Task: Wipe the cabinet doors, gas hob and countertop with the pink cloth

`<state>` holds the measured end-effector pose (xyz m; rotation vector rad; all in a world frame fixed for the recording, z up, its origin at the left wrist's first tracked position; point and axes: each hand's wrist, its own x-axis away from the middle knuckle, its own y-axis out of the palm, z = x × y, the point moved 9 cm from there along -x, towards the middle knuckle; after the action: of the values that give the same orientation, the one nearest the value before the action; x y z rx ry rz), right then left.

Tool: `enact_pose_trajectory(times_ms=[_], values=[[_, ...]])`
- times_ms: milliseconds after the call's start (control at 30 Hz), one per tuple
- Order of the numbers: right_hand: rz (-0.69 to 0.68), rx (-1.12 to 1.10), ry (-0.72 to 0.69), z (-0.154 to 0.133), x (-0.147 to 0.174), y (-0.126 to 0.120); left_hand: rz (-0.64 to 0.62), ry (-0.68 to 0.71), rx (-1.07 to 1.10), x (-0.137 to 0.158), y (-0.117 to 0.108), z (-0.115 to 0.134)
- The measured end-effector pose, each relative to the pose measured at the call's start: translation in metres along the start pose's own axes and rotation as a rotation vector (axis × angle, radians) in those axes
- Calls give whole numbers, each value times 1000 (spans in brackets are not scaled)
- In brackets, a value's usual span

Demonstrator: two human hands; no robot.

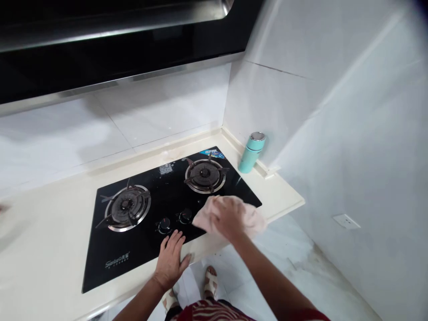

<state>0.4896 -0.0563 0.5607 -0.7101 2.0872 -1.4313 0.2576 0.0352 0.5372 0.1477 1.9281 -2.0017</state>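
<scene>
My right hand (227, 219) presses a pale pink cloth (252, 218) onto the front right corner of a black glass gas stove (143, 249). The cloth hangs partly over the counter's front edge, and both hand and cloth are slightly smeared by motion. Flat at the stove's front edge rests my left hand (171, 258), fingers stretched out and holding nothing. Just beyond its fingertips are two control knobs, the left knob (164, 225) and the right knob (185, 216). Behind them sit the left burner (127, 207) and the right burner (205, 175), each with a metal pot support.
A turquoise bottle (251, 154) with a silvery top stands on the cream counter (43, 223) right of the stove, close to the wall. A black range hood (133, 62) hangs overhead. A wall socket (346, 221) is low on the right. Something blurred enters at the left edge.
</scene>
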Motion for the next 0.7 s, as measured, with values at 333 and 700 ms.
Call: enact_pose_trajectory(times_ms=[333,700], values=[[-102,-158,-382,-52,49,21,88,27,0,3,-4,-2],[76,177,625,312,-34,-51,2,23,-36,-1,0,1]])
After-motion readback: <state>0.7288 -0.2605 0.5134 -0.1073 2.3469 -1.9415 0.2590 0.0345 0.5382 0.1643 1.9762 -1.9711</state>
